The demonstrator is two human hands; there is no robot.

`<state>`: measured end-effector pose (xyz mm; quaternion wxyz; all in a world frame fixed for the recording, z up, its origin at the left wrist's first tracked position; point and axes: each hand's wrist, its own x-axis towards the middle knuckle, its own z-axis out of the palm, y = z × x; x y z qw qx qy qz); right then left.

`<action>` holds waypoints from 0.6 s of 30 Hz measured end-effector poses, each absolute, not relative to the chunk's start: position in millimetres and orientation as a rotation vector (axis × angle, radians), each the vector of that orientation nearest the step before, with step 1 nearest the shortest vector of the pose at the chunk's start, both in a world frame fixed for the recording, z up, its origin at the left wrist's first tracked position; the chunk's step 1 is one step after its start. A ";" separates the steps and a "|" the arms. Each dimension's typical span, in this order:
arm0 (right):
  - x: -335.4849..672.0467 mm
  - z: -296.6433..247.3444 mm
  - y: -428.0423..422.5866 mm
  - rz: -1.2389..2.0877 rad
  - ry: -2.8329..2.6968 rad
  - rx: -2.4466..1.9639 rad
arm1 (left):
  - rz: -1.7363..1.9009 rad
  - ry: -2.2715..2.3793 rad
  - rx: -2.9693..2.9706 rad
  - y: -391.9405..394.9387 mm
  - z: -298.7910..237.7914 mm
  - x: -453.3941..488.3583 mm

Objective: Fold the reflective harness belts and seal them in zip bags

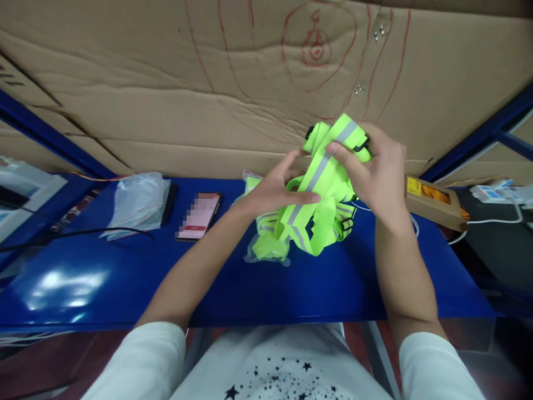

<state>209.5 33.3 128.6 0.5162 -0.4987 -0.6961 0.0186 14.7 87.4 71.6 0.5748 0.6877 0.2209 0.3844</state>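
Observation:
Both hands hold a neon-yellow reflective strap harness (322, 166) with grey stripes and black buckles, raised above the blue table. My right hand (381, 166) grips its folded upper part, thumb pressed on the strap near a buckle. My left hand (277, 186) is closed around the strap lower down, thumb lying across it. Loops of strap hang below the hands. Beneath and behind them, a clear plastic bag (268, 250) with more neon-yellow strap in it lies on the table, partly hidden by my left hand and the harness.
On the blue table (233, 294) a phone (199, 216) lies to the left, beside a stack of clear plastic bags (137, 203). A cardboard box (435, 203) with orange contents stands at the right, near white cables. A cardboard wall (166, 111) rises behind.

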 end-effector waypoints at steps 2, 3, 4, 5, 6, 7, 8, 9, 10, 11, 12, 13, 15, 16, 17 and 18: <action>208.0 125.5 36.5 0.065 -1.675 -1.181 | 0.840 0.553 1.596 86.5 69.4 17.0; 206.8 124.1 37.8 0.084 -1.680 -1.181 | 0.780 0.558 1.585 85.3 68.3 17.7; 205.5 123.0 38.8 0.104 -1.686 -1.186 | 0.710 0.545 1.564 83.5 66.7 18.8; 204.2 122.2 39.4 0.124 -1.692 -1.195 | 0.641 0.509 1.533 81.2 64.7 20.3; 203.3 122.0 39.6 0.142 -1.696 -1.203 | 0.579 0.458 1.497 78.8 62.2 22.3; 202.9 122.1 39.4 0.157 -1.699 -1.209 | 0.533 0.404 1.462 76.5 59.5 24.6; 203.2 122.6 39.0 0.172 -1.700 -1.213 | 0.504 0.362 1.437 74.7 56.9 26.7; 204.3 123.4 38.3 0.193 -1.700 -1.214 | 0.479 0.337 1.427 73.6 54.5 28.4; 206.1 124.1 37.6 0.225 -1.697 -1.212 | 0.456 0.330 1.433 73.2 52.5 29.4; 208.5 124.7 37.1 0.276 -1.692 -1.208 | 0.443 0.342 1.458 73.5 51.2 29.4; 211.2 124.9 36.7 0.346 -1.688 -1.202 | 0.435 0.376 1.499 74.4 50.5 28.5; 214.1 124.8 36.8 0.440 -1.689 -1.195 | 0.429 0.425 1.551 75.5 50.5 26.9; 219.3 123.4 37.9 0.682 -1.702 -1.187 | 0.393 0.524 1.655 77.5 51.9 22.5; 221.1 122.5 38.9 0.798 -1.703 -1.185 | 0.374 0.557 1.698 78.1 53.3 20.2; 222.2 121.6 40.0 0.881 -1.698 -1.186 | 0.358 0.575 1.734 78.3 54.9 18.2; 222.7 120.8 41.1 0.910 -1.692 -1.191 | 0.362 0.578 1.758 78.2 56.8 16.7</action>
